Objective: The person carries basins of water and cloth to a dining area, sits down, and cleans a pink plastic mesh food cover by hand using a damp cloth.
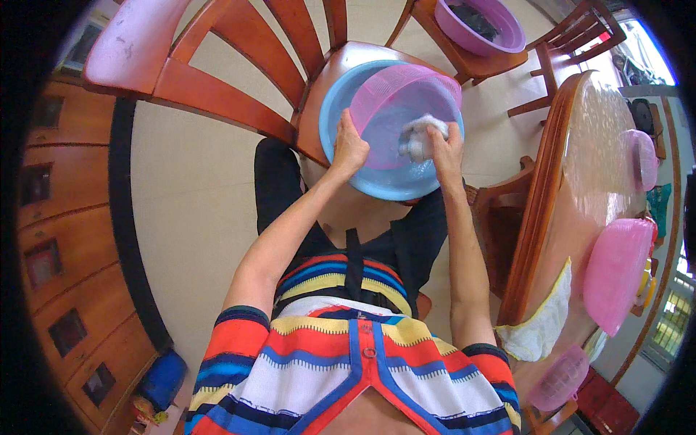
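Observation:
A light blue plastic basin (331, 92) with water in it rests on the seat of a wooden chair before me. Inside it stands a pink mesh plastic basket (405, 81), tilted, its far wall above the water. My left hand (349, 144) grips the basket's near left rim. My right hand (448, 155) holds a bunched, wet white cloth (420, 138) over the basket's inside, on the right. The cloth's lower part hides some of the basket's wall. My legs stand to either side of the chair's front.
To the right is a wooden table (587, 185) with a pink basket (620, 272) and a white cloth with yellow edging (544, 326). A purple basin (478, 32) holding something dark sits on another chair (467, 62). Wooden drawers (70, 228) line the left side.

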Available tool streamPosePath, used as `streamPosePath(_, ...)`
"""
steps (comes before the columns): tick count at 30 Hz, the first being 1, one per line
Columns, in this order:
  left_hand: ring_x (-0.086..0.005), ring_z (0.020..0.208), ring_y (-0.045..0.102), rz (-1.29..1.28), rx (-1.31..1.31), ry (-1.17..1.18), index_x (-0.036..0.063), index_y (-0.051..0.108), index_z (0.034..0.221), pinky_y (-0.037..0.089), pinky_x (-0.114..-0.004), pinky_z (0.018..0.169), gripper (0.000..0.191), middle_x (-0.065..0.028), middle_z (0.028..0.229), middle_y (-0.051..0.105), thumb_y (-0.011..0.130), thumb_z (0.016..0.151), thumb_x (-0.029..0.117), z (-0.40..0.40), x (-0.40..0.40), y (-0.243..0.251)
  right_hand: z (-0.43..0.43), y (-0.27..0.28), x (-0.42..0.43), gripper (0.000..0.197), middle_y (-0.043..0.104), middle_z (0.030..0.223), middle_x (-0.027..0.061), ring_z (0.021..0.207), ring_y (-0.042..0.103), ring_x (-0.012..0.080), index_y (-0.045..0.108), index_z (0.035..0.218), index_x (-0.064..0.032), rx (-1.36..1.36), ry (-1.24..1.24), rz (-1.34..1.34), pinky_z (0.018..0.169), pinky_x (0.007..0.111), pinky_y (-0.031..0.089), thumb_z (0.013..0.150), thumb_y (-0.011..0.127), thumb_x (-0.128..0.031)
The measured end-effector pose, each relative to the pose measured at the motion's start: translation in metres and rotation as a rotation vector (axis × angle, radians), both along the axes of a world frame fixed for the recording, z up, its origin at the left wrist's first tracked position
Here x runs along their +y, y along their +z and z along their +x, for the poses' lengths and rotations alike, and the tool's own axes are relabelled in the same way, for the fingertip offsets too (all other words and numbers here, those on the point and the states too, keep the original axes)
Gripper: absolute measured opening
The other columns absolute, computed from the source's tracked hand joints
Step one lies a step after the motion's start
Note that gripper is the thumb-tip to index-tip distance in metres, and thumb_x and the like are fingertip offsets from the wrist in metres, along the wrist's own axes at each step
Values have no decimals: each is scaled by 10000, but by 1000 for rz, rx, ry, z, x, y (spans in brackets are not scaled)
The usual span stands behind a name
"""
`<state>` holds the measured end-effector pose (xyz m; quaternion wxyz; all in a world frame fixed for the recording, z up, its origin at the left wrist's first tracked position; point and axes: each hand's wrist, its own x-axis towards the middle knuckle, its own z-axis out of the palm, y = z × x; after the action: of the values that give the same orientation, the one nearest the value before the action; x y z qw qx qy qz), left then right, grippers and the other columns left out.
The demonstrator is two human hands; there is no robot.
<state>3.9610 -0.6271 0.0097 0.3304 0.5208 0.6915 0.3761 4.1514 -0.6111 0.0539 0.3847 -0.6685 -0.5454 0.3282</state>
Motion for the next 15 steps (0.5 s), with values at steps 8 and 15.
streamPosePath(8, -397, 919, 544, -318, -321, 58, 29, 343, 1216, 491, -523, 670, 513, -225, 1061, 508, 405, 708, -3, -3, 9, -33, -11, -52, 19, 260, 422, 1003, 240, 890, 466, 389, 526, 886, 45, -563, 194, 284, 783, 433, 403, 667, 614, -65)
streamPosePath(15, -338, 727, 601, -582, -772, 310, -92, 464, 1064, 476, -443, 479, 366, -193, 927, 571, 388, 721, 12, 5, 17, -31, -10, -85, -2, 200, 438, 1000, 264, 910, 493, 407, 564, 870, 17, -837, 514, -1, 793, 420, 433, 695, 576, -78)
